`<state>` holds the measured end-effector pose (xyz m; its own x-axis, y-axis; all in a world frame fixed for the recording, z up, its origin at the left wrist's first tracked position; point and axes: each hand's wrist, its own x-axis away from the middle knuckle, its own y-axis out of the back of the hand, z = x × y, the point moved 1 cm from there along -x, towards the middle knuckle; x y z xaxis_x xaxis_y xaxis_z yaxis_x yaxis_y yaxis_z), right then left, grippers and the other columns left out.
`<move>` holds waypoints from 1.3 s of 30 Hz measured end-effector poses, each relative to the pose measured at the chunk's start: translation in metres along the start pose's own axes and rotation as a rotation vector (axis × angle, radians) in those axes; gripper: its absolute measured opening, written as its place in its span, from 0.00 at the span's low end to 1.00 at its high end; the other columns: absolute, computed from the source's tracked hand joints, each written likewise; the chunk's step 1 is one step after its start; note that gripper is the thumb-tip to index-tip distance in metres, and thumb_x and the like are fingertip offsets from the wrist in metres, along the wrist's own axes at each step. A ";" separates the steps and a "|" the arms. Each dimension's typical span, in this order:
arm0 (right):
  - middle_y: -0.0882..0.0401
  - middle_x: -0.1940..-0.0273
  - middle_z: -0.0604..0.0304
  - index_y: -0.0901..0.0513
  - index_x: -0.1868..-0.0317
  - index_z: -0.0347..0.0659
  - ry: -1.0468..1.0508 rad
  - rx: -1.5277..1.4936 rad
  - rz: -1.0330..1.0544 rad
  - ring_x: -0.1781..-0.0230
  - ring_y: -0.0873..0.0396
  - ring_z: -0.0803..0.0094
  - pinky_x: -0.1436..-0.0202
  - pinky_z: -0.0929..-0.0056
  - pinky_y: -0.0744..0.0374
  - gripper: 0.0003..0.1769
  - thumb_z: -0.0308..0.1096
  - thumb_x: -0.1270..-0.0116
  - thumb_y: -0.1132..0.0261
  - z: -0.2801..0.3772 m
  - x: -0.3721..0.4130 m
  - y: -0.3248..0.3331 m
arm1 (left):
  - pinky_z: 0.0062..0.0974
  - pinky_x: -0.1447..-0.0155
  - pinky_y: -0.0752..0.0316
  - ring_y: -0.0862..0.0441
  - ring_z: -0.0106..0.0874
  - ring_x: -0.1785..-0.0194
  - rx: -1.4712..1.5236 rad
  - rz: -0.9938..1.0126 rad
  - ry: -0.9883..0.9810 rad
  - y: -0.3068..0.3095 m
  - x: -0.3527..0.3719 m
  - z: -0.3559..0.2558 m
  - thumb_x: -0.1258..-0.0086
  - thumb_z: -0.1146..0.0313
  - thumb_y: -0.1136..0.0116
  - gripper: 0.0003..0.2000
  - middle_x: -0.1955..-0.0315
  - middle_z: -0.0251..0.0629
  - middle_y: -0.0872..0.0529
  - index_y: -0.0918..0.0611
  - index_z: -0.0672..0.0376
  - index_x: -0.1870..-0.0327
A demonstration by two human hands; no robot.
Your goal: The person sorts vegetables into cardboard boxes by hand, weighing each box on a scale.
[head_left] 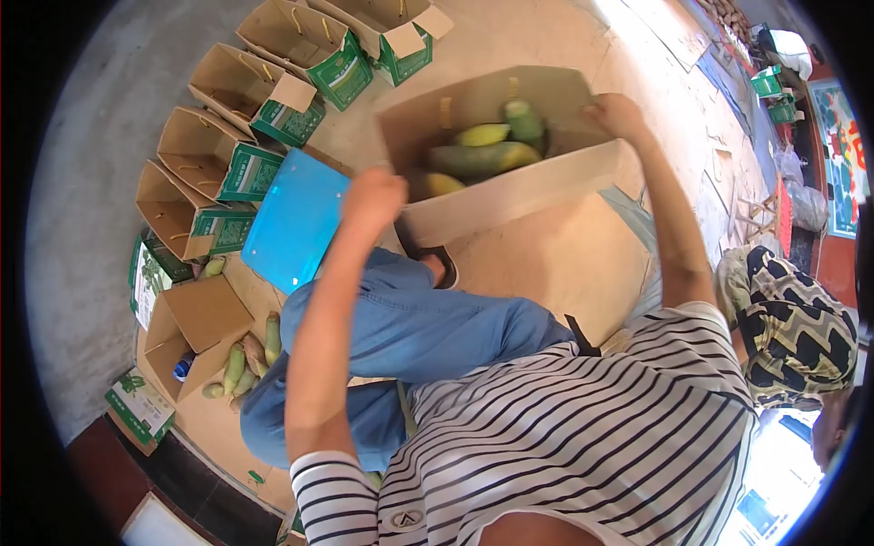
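Both my hands are on an open cardboard box (519, 196) in front of my knees, blurred by motion. My left hand (373, 205) closes on its near left corner. At the far right corner my right hand (619, 116) grips the rim. Inside lie a long dark green gourd-like vegetable (473, 162), a yellow-green one (483, 136) and a paler green one (523, 120). Another yellowish piece (443, 186) is partly hidden by the near wall. A blue plastic stool or lid-like panel (296, 218) is just left of my left forearm.
Several open green-and-brown cartons (218, 150) stand in a curve at left. A smaller open carton (200, 332) holds a blue item (184, 366), with several pale green vegetables (238, 369) beside it. Another person in patterned clothing (797, 328) is at right.
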<state>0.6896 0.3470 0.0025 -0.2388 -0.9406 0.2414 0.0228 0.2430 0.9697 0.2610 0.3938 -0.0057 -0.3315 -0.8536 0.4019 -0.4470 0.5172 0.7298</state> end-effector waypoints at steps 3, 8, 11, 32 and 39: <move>0.18 0.59 0.52 0.18 0.56 0.47 -0.039 0.124 -0.039 0.55 0.21 0.56 0.53 0.59 0.24 0.15 0.44 0.36 0.44 -0.074 0.005 0.007 | 0.46 0.51 0.27 0.21 0.55 0.58 0.188 0.134 0.011 -0.077 -0.016 -0.055 0.44 0.65 0.51 0.15 0.65 0.63 0.19 0.19 0.71 0.68; 0.18 0.58 0.53 0.18 0.55 0.47 -0.276 0.171 -0.003 0.54 0.21 0.56 0.53 0.59 0.24 0.16 0.44 0.35 0.45 -0.133 0.001 -0.008 | 0.43 0.53 0.26 0.20 0.52 0.58 0.513 0.427 0.002 -0.178 0.000 -0.097 0.34 0.63 0.57 0.16 0.67 0.59 0.19 0.22 0.70 0.65; 0.18 0.61 0.50 0.18 0.56 0.43 -0.450 0.020 -0.235 0.60 0.20 0.53 0.56 0.59 0.23 0.15 0.42 0.34 0.46 -0.191 0.000 -0.096 | 0.28 0.62 0.26 0.20 0.30 0.67 0.252 0.423 -0.365 -0.116 0.029 -0.122 0.30 0.63 0.54 0.13 0.73 0.40 0.19 0.24 0.66 0.66; 0.19 0.70 0.51 0.29 0.58 0.41 -0.075 -0.268 -0.146 0.72 0.20 0.53 0.69 0.59 0.23 0.15 0.39 0.40 0.37 0.101 0.102 -0.122 | 0.22 0.54 0.27 0.21 0.23 0.60 0.507 -0.304 0.211 0.107 0.133 0.113 0.28 0.64 0.49 0.10 0.64 0.36 0.19 0.23 0.64 0.59; 0.20 0.66 0.52 0.27 0.60 0.42 0.195 -0.252 -0.209 0.66 0.20 0.55 0.66 0.59 0.23 0.13 0.40 0.38 0.39 0.052 0.104 -0.108 | 0.19 0.56 0.29 0.21 0.22 0.61 0.426 -0.356 0.043 0.105 0.143 0.127 0.28 0.65 0.48 0.09 0.65 0.32 0.19 0.24 0.63 0.59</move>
<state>0.6119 0.2348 -0.0793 -0.0747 -0.9971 0.0161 0.2372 -0.0021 0.9715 0.0611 0.3342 0.0576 -0.0683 -0.9773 0.2005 -0.8243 0.1685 0.5405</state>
